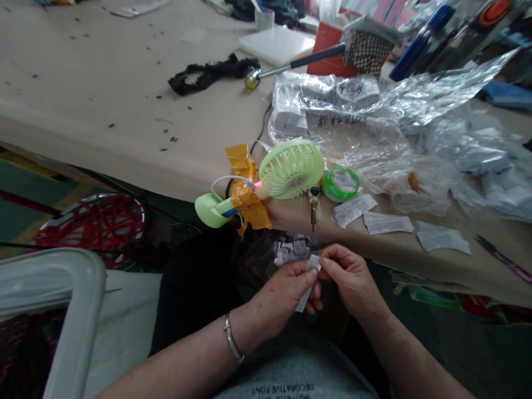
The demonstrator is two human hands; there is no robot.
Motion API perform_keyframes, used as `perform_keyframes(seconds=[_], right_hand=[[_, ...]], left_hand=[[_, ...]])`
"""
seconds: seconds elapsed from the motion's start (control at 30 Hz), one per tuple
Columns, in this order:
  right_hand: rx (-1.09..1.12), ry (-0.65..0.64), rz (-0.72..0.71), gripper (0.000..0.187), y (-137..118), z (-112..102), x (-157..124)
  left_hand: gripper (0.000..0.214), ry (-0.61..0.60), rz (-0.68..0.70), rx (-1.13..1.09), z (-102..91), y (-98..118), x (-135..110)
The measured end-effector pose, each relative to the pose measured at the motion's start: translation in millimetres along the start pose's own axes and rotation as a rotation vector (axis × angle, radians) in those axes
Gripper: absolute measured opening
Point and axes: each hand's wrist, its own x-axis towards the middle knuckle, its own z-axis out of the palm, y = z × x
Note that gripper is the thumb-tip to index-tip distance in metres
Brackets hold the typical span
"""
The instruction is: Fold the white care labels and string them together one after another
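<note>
Just below the table edge, my left hand (286,291) is closed around a small stack of white printed labels (305,300), its thumb pressing on them. My right hand (348,275) meets it, thumb and fingertips pinched at the top corner of the labels. Whether one label is separated from the rest is hard to see. Beneath the hands, an open bag of loose white paper pieces (290,249) is partly hidden. On the table edge above lie several printed label strips (354,210), beside a green round tub (341,184) with whitish content.
A light green fan (291,169) is fixed to the table edge with orange tape (249,202). Beside it a pointed tool (313,210) juts over the edge. Clear plastic bags (344,119), a black cloth band (211,72) and a pen (502,257) lie on the table (103,94).
</note>
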Motion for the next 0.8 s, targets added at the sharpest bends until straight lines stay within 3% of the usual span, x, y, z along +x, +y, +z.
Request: perform_keyframes(seconds=[0.27, 0.47, 0.8], right_hand=[[-0.224, 0.027, -0.178, 0.014, -24, 7, 10], [-0.345, 0.064, -0.256, 0.014, -30, 9, 17], [-0.421, 0.079, -0.406, 0.009, -30, 8, 22]], left_hand=[[0.015, 0.236, 0.418, 0.423, -5.4, 22, 2], [0.015, 0.371, 0.55, 0.584, -8.6, 37, 4], [0.02, 0.406, 0.662, 0.79, -10.4, 44, 4]])
